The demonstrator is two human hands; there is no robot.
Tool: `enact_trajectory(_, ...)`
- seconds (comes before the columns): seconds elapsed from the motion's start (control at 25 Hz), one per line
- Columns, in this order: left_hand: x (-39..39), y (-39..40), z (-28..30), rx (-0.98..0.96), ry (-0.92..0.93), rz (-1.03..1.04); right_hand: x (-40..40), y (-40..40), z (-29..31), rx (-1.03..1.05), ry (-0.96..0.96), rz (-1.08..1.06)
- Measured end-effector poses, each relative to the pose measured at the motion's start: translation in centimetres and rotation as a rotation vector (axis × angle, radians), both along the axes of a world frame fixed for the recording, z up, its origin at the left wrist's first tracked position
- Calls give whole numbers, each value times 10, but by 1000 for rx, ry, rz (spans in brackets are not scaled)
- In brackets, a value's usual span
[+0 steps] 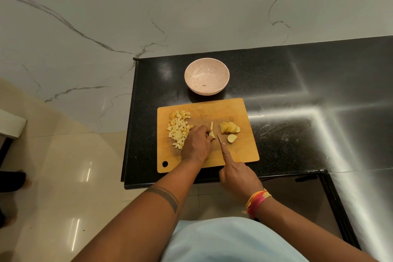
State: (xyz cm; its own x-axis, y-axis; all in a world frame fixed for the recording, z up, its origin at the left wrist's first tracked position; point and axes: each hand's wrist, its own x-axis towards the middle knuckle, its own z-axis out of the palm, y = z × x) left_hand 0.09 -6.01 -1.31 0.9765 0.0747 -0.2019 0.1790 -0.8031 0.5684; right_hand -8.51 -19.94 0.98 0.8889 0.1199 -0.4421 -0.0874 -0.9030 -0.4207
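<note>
You work on a matt wooden cutting board (212,110), scored with cuts, on a glossy black speckled stone bench (297,91); behind the board sits a smooth pink bowl (207,76). Your knife (219,138) blade is shiny metal.

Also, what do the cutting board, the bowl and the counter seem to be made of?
Cutting board: wood or bamboo by its look, matte tan, scored with knife marks. Bowl: pale pink, faintly speckled, with a glossy highlight; plastic or ceramic, I cannot tell. Counter: polished black stone, probably granite, finely speckled and mirroring the lights.
</note>
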Motion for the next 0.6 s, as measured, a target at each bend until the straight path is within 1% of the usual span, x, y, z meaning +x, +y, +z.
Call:
enact_trajectory(0.24,-1,-1,0,11,13,-20,11,6,2,37,-38,-19)
enact_trajectory(0.36,0,-1,0,15,28,-24,24,13,3,45,-68,7)
enact_trajectory(0.6,0,0,2,-3,26,-26,29,2,0,44,-51,-42)
